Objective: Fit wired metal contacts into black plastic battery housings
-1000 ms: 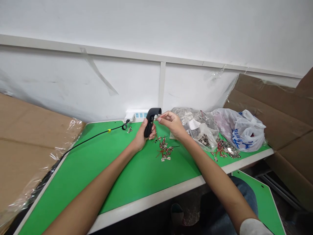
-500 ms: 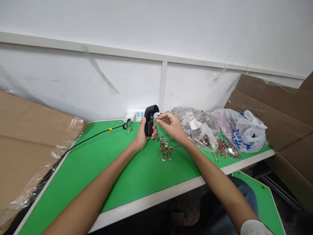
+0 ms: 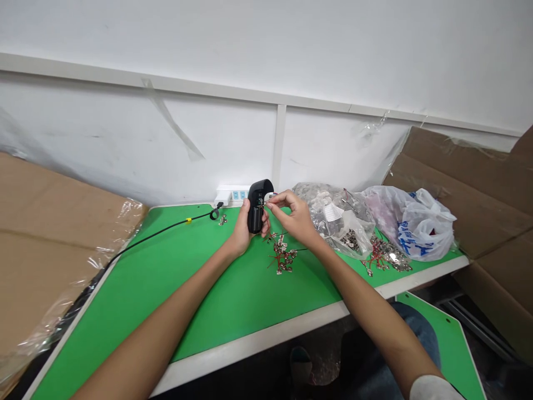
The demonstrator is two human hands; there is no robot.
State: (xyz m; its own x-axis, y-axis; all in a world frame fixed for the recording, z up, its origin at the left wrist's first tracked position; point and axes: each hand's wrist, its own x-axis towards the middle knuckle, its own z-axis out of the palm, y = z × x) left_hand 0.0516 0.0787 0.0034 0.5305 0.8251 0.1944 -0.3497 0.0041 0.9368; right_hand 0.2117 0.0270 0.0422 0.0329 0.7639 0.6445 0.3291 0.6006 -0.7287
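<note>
My left hand [image 3: 242, 229] is wrapped round a black curved plastic housing [image 3: 255, 218], held upright above the green table. Inside its open front, a small circuit board [image 3: 260, 199] shows. Close on the right, my right hand [image 3: 295, 216] pinches at the housing's opening with thumb and forefinger; what sits between the fingertips is too small to make out. Below the hands lies a loose pile of small metal pieces with red wires [image 3: 283, 254].
A white power strip [image 3: 239, 195] with a plugged-in black cable [image 3: 166, 229] stands at the wall. Clear bags of parts [image 3: 328, 205], a white plastic bag [image 3: 428, 225] and more wired metal pieces [image 3: 387, 253] lie right. Cardboard [image 3: 54, 244] flanks the green table [image 3: 208, 311].
The black housing in my left hand has shifted slightly right and turned a little, so more of its inside shows. My right hand stays pinched at its opening.
</note>
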